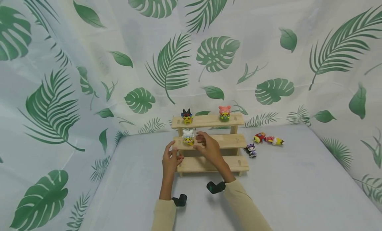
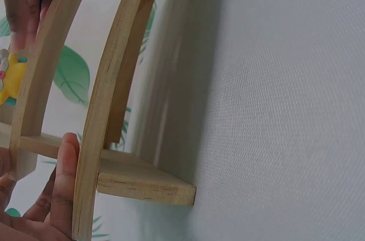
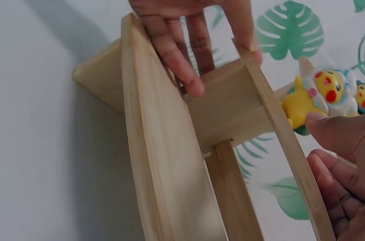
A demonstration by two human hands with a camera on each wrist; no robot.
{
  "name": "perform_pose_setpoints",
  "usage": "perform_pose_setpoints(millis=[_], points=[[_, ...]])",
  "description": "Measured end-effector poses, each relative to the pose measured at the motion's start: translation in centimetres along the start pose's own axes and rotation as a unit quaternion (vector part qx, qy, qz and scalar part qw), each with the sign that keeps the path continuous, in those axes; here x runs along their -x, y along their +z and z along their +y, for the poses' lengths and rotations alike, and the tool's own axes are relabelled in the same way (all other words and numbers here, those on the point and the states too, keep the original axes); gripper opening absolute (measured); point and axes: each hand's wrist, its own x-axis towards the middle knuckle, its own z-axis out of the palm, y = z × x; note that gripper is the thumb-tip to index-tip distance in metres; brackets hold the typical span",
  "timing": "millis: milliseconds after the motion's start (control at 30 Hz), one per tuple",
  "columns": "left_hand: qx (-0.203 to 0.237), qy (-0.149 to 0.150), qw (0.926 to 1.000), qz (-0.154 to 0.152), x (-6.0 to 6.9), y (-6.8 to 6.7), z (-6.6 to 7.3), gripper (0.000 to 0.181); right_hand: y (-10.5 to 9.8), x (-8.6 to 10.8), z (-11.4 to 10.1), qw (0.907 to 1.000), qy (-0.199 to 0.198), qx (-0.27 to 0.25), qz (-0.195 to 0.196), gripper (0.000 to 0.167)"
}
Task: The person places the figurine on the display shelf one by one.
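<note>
A small yellow figure in a white hood (image 1: 188, 137) stands at the left of the middle tier of the wooden display stand (image 1: 215, 141). My right hand (image 1: 209, 148) is just to its right, fingers bent and apart. In the right wrist view, the thumb (image 3: 328, 129) touches or nearly touches the figure's yellow body (image 3: 299, 104). My left hand (image 1: 170, 159) grips the left end of the middle tier. One of its fingers (image 3: 239, 18) lies over that end, while others reach in below the board.
On the top tier stand a dark-hooded yellow figure (image 1: 186, 116) and a pink-hooded figure (image 1: 224, 113). Right of the stand, a purple-and-black figure (image 1: 251, 150), a red-and-yellow figure (image 1: 259, 137) and a pink-and-yellow figure (image 1: 275, 140) are on the white cloth (image 1: 298, 178).
</note>
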Motion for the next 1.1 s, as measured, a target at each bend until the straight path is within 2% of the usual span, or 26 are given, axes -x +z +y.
perform_pose_setpoints(millis=[133, 300, 433, 533, 633, 867, 1000, 1100], points=[[-0.005, -0.006, 1.0, 0.004, 0.0, 0.1, -0.1, 0.04, -0.7, 0.8, 0.2, 0.9982, -0.012, -0.052, 0.025, 0.044], [-0.011, -0.01, 0.9998, 0.011, 0.1, 0.1, 0.0, 0.037, -2.0, 1.8, 0.2, 0.9953, -0.009, -0.08, 0.054, 0.032], [-0.011, -0.014, 0.9998, 0.01, 0.1, 0.1, 0.2, 0.036, -4.1, 3.0, -1.2, 0.9902, 0.012, -0.095, 0.101, 0.026], [-0.012, -0.015, 0.9998, 0.008, 0.0, 0.2, 0.3, 0.036, -6.1, 4.0, -2.0, 0.9826, 0.041, -0.11, 0.144, 0.023], [-0.012, -0.014, 0.9998, 0.008, 0.0, 0.2, 0.3, 0.037, -7.9, 4.9, -0.8, 0.9698, 0.077, -0.122, 0.197, 0.022], [-0.004, -0.009, 0.9999, 0.004, 0.1, 0.1, 0.2, 0.037, -12.0, 7.1, 5.1, 0.9235, 0.184, -0.117, 0.316, 0.026], [-0.005, -0.012, 0.9999, 0.004, 0.2, 0.1, 0.3, 0.037, -14.2, 7.9, 8.1, 0.8996, 0.232, -0.084, 0.36, 0.026], [-0.008, -0.01, 0.9999, 0.005, 0.2, 0.1, 0.3, 0.037, -15.6, 7.8, 10.3, 0.8928, 0.269, -0.034, 0.36, 0.033]])
